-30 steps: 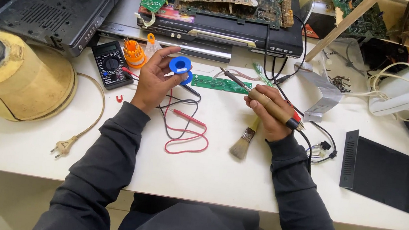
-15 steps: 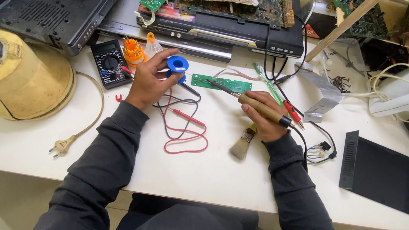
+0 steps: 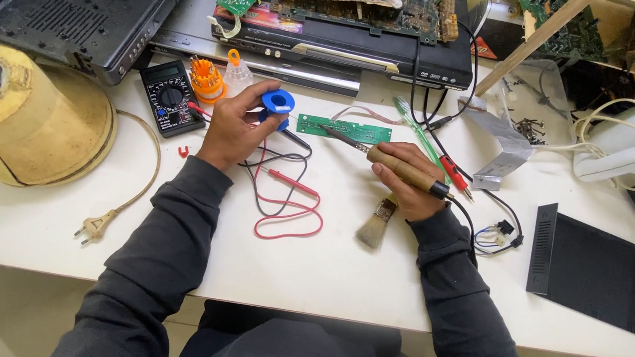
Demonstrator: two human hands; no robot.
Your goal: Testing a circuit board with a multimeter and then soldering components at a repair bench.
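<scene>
My left hand point(image 3: 236, 125) holds a blue spool of solder wire point(image 3: 277, 101) above the white table point(image 3: 309, 270). My right hand point(image 3: 402, 186) grips a soldering iron point(image 3: 380, 158) by its wooden handle. The iron's dark tip rests on a narrow green circuit board point(image 3: 345, 129) lying flat between both hands. Red and black probe leads point(image 3: 286, 191) coil on the table below my left hand. A paint brush point(image 3: 375, 223) lies just under my right hand.
A black multimeter point(image 3: 171, 97) and an orange screwdriver set point(image 3: 206, 79) sit left of the spool. A yellowed appliance body point(image 3: 24, 114) with a plug cord point(image 3: 99, 224) stands at left. Disc players point(image 3: 344, 47) and boards fill the back. A black panel point(image 3: 600, 272) lies at right.
My right hand has brought the soldering iron left and up, so its tip now touches the green board. My left hand keeps the blue spool near the board's left end.
</scene>
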